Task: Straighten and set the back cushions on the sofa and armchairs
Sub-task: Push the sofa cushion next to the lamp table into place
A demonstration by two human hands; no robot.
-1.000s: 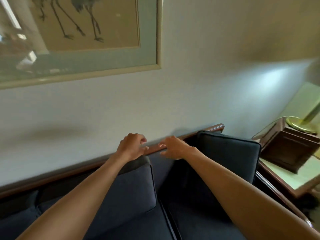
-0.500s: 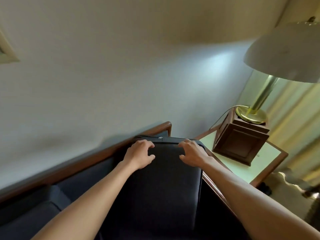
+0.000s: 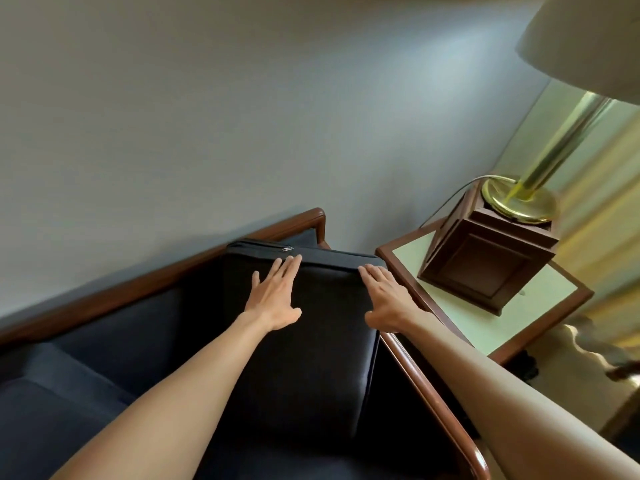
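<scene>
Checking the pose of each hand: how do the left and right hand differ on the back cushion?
The left hand lies near the middle of the back cushion, while the right hand lies by its right edge. The left hand's fingertips reach the top seam near the zipper pull; the right hand's reach the top right corner. Both are flat, fingers straight, palms on the cushion's front face.

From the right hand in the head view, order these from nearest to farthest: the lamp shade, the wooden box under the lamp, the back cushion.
1. Back cushion: under the right hand, which lies flat on it.
2. Wooden box: to its right, on the side table.
3. Lamp shade: top right corner, farthest.
</scene>
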